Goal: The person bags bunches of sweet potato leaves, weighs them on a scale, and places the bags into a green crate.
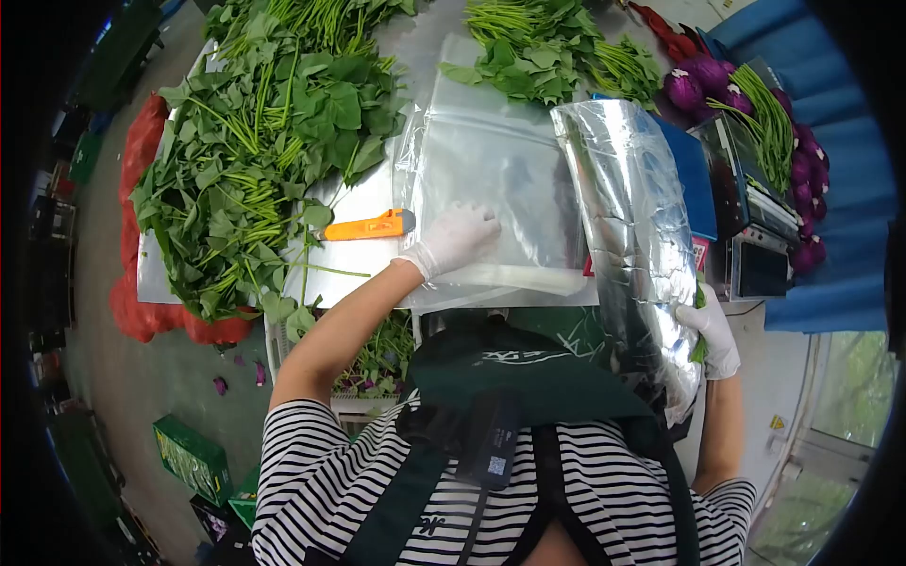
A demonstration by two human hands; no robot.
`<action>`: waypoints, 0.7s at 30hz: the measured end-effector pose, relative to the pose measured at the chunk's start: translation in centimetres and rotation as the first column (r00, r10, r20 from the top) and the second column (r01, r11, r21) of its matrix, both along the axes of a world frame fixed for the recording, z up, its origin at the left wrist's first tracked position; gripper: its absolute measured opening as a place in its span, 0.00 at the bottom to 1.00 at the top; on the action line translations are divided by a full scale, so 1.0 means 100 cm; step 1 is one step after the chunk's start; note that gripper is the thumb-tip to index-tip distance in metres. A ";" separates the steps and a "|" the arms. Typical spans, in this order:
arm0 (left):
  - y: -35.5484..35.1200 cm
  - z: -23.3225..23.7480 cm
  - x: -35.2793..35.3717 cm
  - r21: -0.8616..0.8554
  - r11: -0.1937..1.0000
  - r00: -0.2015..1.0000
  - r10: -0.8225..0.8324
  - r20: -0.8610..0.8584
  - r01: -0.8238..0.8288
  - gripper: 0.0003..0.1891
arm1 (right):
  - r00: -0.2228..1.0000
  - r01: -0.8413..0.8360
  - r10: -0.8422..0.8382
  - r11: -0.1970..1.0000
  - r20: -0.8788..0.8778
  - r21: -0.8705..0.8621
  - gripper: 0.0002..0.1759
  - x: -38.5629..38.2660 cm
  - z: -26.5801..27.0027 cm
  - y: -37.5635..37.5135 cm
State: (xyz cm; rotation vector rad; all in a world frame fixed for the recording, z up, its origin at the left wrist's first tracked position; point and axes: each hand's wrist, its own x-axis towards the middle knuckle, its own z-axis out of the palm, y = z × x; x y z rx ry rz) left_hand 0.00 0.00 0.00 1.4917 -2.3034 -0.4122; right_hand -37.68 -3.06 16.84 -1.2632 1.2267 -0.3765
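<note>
My left hand (455, 241), in a white glove, rests on a stack of clear plastic bags (500, 179) with its fingers curled; whether it pinches a bag is hidden. Just left of it lies an orange cutter (366, 225) on the metal table (354, 269). My right hand (713, 332), also gloved, is at the right, closed around a green leafy bunch (699, 325). Beside that hand, a silvery film-like sheet (628, 208) slants down over the table's right part. Most of the bunch is hidden behind the sheet.
Leafy greens (274, 141) are heaped at the left, with more greens (538, 57) at the top. Purple onions (703, 83) and a bunch of stems (766, 123) lie at the upper right. Red net sacks (142, 189) flank the table. A green box (192, 457) stands on the floor.
</note>
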 end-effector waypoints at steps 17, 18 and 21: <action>-0.066 0.104 0.022 0.107 0.992 0.950 0.091 -0.297 -0.061 0.11 | 0.990 0.036 -0.038 0.999 -0.135 -0.018 0.23 0.002 0.028 0.041; -0.068 0.119 0.022 0.101 0.993 0.951 0.090 -0.296 -0.062 0.11 | 0.990 0.035 -0.038 0.999 -0.134 -0.024 0.23 0.003 0.032 0.043; -0.075 0.139 0.019 0.059 0.997 0.953 0.068 -0.295 -0.053 0.13 | 0.994 0.020 -0.024 0.999 -0.102 -0.046 0.23 0.007 0.042 0.049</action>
